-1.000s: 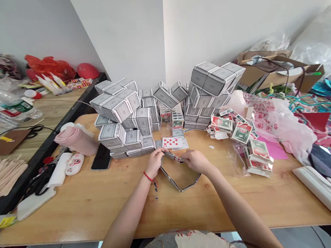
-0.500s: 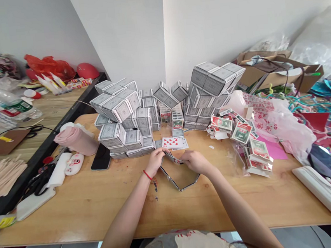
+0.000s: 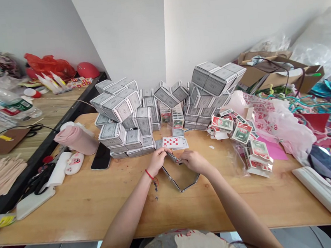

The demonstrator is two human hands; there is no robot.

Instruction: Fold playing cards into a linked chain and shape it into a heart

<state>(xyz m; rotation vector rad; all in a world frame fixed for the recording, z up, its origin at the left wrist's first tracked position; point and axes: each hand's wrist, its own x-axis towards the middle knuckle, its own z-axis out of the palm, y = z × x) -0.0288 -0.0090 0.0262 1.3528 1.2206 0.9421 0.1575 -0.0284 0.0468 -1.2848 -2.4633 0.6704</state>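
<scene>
My left hand and my right hand meet over the middle of the wooden table. Both pinch the top edge of a ring of playing cards standing on edge on the table. The left fingers grip the card at the ring's upper left, the right fingers the upper right. A red cord circles my left wrist. Just behind the hands lie face-up playing cards with red pips. Behind those rises a pile of card cubes with grey patterned backs.
Loose card boxes and a pink plastic bag lie right. A black phone, pink roll, scissors and white pad sit left. A side table with a bottle and wooden sticks stands further left.
Almost nothing differs. Both hands stay pinched on the card ring, with only slight finger shifts at its top edge.
</scene>
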